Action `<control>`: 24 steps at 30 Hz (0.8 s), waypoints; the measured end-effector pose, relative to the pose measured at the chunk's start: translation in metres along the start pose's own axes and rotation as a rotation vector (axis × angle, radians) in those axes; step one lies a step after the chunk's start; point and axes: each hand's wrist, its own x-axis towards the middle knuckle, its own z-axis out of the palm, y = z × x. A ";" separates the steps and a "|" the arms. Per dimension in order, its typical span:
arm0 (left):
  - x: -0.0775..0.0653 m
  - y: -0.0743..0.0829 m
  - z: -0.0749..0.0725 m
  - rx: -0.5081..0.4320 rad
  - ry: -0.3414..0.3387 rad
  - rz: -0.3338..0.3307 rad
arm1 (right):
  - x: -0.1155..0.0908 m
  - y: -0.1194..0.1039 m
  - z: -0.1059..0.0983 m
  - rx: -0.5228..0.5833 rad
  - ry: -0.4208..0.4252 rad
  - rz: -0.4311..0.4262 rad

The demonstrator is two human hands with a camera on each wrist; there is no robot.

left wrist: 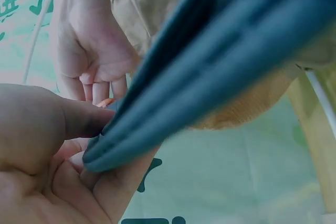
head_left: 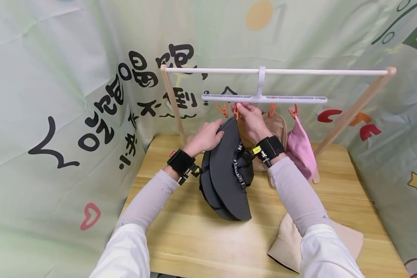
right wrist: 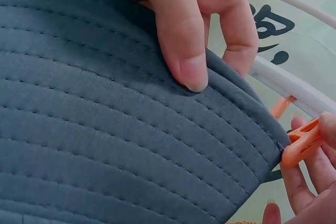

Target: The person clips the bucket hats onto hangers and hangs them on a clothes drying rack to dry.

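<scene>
A dark grey wide-brimmed hat (head_left: 226,173), with stitched rows and a black band with white lettering, hangs on edge under the hanger. My left hand (head_left: 206,136) grips the folded brim near its top, the thumb (right wrist: 191,72) on one face and fingers behind. Beside it, my right hand (head_left: 253,120) pinches an orange clip (right wrist: 302,142), whose tip meets the brim's corner. The left wrist view shows the brim (left wrist: 142,124) between left thumb and fingers; the right hand (left wrist: 94,45) is just beyond.
A white hanger (head_left: 292,99) hooks over a rod (head_left: 212,70) on wooden posts. Another orange clip (head_left: 223,111) hangs at left. Right of my hand, a tan hat (head_left: 276,127) and a pink hat (head_left: 300,150) hang from clips. A beige hat (head_left: 285,239) lies on the wooden table (head_left: 180,239).
</scene>
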 end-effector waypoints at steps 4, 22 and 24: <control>0.004 -0.002 -0.001 0.025 -0.024 -0.007 | 0.002 0.001 0.000 0.022 0.004 -0.003; 0.016 -0.001 -0.006 0.090 -0.073 -0.014 | 0.005 0.004 0.003 0.007 -0.005 -0.012; 0.018 0.001 -0.006 0.099 -0.077 -0.008 | 0.005 0.004 0.002 0.001 0.001 -0.017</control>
